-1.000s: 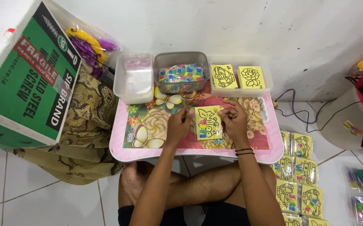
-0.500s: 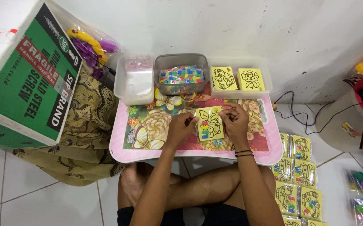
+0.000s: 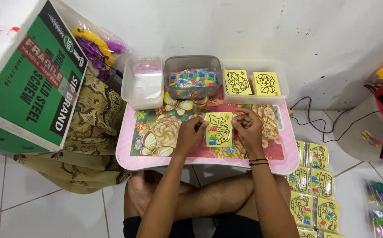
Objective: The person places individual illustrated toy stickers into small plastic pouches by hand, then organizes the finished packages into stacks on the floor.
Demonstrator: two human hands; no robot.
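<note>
Two hands hold a small yellow card at the frame's centre.

The left hand (image 3: 191,133) and right hand (image 3: 247,128) pinch the yellow card (image 3: 218,129) by its edges, over a pink floral table (image 3: 156,136).

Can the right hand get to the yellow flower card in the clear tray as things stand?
Probably yes. The right hand is on the packet; the flower card lies just beyond in the open tray, nothing between.

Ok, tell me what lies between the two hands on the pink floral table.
In the head view, a small yellow card with a black line drawing and coloured dots lies between the left hand and right hand, held by both above the pink floral table.
</note>
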